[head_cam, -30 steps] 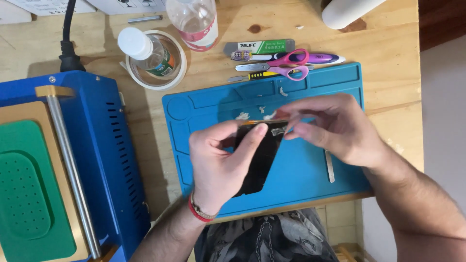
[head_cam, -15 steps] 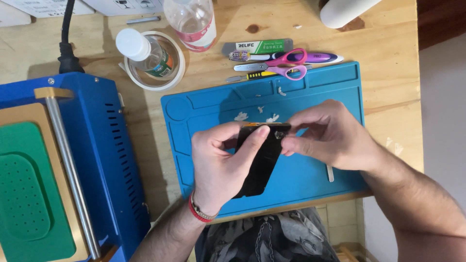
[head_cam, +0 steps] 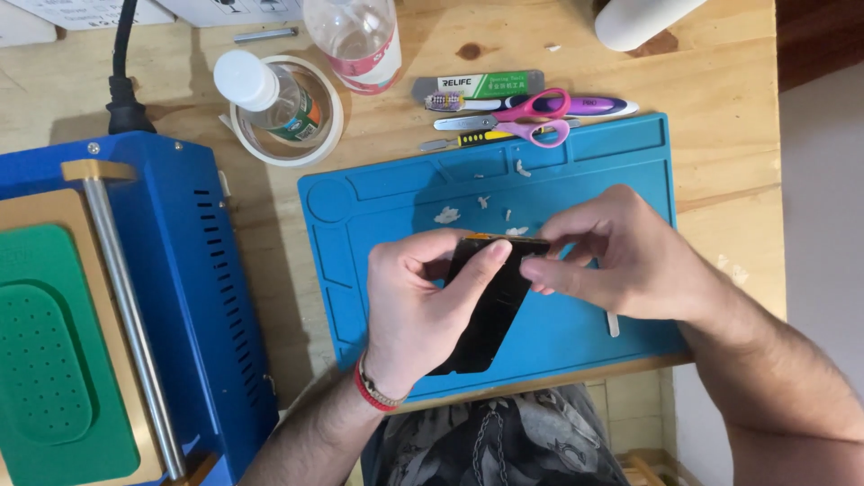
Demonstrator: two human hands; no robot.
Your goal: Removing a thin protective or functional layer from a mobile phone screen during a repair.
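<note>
Both hands, left (head_cam: 423,306) and right (head_cam: 621,261), clamp the black panel (head_cam: 490,301) (between them) above the mat (head_cam: 378,297).

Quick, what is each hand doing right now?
Left hand: closed around the black phone screen, holding it above the blue mat.
Right hand: fingers pinched at the screen's top edge; anything between them cannot be told.

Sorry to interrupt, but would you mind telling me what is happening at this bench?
A person holds a flat black rectangular panel over a blue silicone work mat on a wooden table. The left hand grips the panel's side, while the right hand pinches at its top edge. Pink-handled scissors lie beyond the mat, and a blue machine stands to the left.
</note>
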